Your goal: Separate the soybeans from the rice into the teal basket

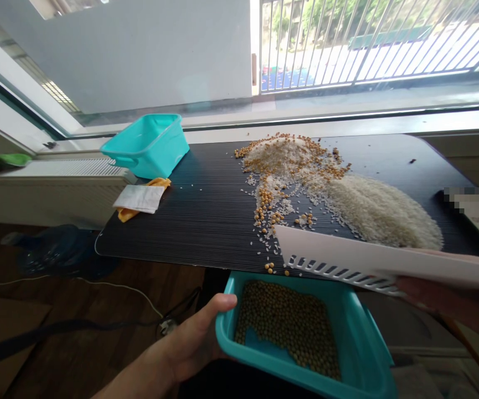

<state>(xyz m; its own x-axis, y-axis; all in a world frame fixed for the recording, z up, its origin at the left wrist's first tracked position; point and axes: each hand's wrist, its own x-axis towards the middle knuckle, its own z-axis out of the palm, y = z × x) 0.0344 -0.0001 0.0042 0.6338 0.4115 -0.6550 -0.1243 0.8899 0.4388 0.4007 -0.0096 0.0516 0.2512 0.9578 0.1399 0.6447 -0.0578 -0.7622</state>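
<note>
My left hand (189, 341) grips the left rim of a teal basin (359, 354) held just below the near edge of the black table (189, 216). Soybeans (289, 327) cover the basin's bottom. My right hand (451, 302) holds a white slotted scoop (372, 260) tilted over the basin at the table's edge. On the table lie a pile of white rice (380, 210) and a rice heap mixed with soybeans (289, 158). Loose beans (264, 208) trail toward the edge.
A second teal basin (148, 145) stands tilted at the table's far left corner. A white paper packet on something orange (139, 198) lies beside it. A radiator (52, 169) and a window with railings are behind. Cables cross the wooden floor at left.
</note>
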